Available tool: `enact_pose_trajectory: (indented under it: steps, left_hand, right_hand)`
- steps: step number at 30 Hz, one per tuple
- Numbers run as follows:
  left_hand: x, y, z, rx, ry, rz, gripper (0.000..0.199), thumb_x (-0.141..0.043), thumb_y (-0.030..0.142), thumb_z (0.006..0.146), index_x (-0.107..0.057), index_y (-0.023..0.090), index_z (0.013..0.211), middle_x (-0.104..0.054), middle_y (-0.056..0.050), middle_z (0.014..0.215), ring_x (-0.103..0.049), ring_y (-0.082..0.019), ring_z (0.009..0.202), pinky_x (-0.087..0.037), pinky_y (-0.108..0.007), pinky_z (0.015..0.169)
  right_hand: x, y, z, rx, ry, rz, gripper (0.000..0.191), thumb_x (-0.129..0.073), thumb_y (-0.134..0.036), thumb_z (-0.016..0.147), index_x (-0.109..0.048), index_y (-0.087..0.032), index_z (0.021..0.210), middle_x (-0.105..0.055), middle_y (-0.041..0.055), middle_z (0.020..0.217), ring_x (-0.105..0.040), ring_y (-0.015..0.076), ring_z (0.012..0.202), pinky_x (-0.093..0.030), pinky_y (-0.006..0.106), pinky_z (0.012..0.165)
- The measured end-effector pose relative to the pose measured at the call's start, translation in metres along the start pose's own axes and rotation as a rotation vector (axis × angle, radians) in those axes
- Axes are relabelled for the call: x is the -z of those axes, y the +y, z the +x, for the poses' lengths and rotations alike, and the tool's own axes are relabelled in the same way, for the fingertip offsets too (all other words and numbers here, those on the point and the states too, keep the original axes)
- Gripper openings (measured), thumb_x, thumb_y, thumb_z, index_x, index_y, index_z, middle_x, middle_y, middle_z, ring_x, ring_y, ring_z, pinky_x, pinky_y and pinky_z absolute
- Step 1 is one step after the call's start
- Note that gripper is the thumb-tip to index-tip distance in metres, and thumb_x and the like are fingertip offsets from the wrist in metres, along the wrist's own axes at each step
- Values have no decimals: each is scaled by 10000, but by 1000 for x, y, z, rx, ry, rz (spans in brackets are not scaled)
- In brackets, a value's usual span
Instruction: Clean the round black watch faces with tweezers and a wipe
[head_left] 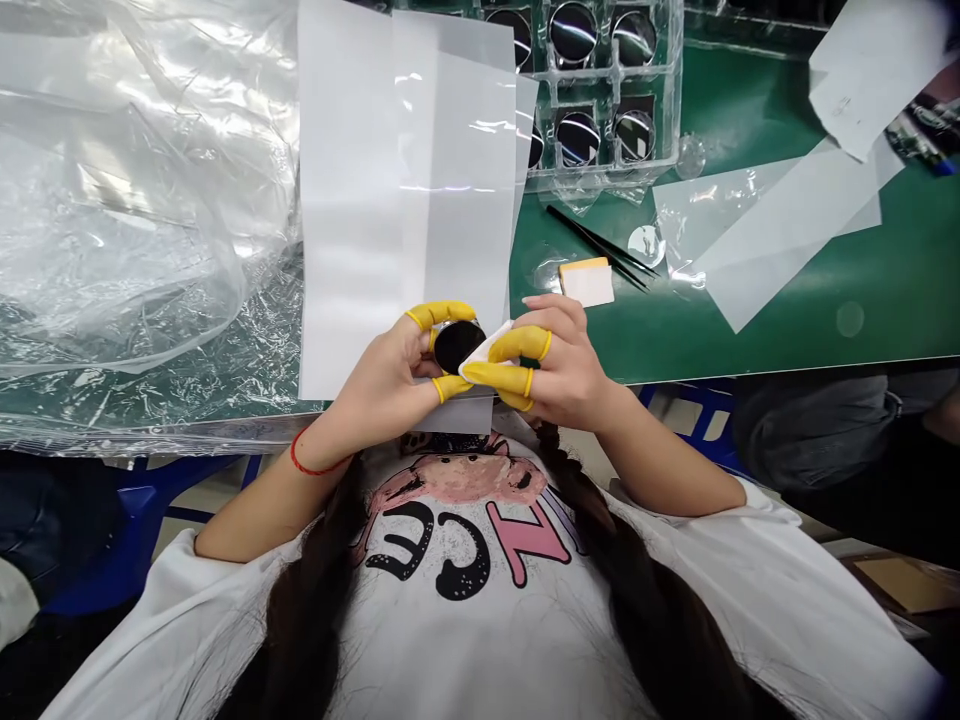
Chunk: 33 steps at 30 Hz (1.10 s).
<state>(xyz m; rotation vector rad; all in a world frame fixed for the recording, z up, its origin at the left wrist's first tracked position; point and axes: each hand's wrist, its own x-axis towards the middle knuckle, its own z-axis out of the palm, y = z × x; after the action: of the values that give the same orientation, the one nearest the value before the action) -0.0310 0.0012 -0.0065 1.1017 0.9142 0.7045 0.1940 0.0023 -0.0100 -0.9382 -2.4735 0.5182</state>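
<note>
Yellow finger cots cover several fingertips of both hands. My left hand (397, 375) grips a round, black, glossy disc (456, 345) by its edge, the dark face turned up. Pinched in my right hand (559, 360) is a folded white wipe (480, 352), its tip against the right side of the disc. Both hands are over the front edge of the table, close to the white sheets (352, 220). Part of the disc's rim is hidden by the wipe and my fingers.
Clear plastic film (135, 200) spreads over the left side. At the back, a clear tray (667, 110) holds several similar discs. Black tweezers (596, 240) lie by a small yellow and white pad (589, 283). Translucent sheets (780, 220) rest on the green table (885, 290). Another person's leg (817, 430) is at right.
</note>
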Motion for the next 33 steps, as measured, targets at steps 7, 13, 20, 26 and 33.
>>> enact_pose_trajectory:
  steps: [7, 13, 20, 26, 33]
  left_hand:
    - [-3, 10, 1, 32, 47, -64, 536, -843, 183, 672, -577, 208, 1137, -701, 19, 940, -692, -114, 795, -598, -215, 726]
    - [-2, 1, 1, -32, -27, 13, 530, -835, 210, 730, -576, 195, 1192, -701, -15, 1052, -710, -137, 894, -608, -212, 753]
    - [-1, 0, 2, -28, -31, -53, 518, -804, 144, 714, -570, 207, 1172, -707, 20, 945, -720, -112, 808, -620, -197, 725]
    - [-1, 6, 3, 0, 18, -50, 533, -813, 125, 666, -588, 206, 1142, -715, 22, 948, -720, -102, 788, -619, -188, 720]
    - [-2, 6, 2, -3, -2, -76, 542, -815, 106, 658, -584, 204, 1138, -714, 31, 943, -719, -90, 814, -604, -156, 718]
  right_hand:
    - [6, 6, 4, -61, 341, -76, 273, -491, -297, 1010, -676, -349, 1205, -600, 27, 959, -560, 192, 946, -463, 468, 934]
    - [0, -9, 24, 0, 177, -112, 276, -455, -278, 1026, -654, -319, 1214, -579, 35, 1062, -527, 217, 1055, -450, 463, 961]
    - [-1, -5, 7, 185, 183, -180, 273, -526, -238, 990, -652, -361, 1199, -619, 13, 1006, -528, 204, 1022, -433, 496, 1031]
    - [-1, 2, -14, 160, 353, -183, 267, -592, -204, 945, -639, -310, 1185, -626, 13, 930, -557, 186, 930, -510, 425, 943]
    - [2, -8, 3, -58, 360, -137, 367, -511, -206, 980, -596, -377, 1293, -585, 19, 987, -581, 188, 936, -503, 433, 882]
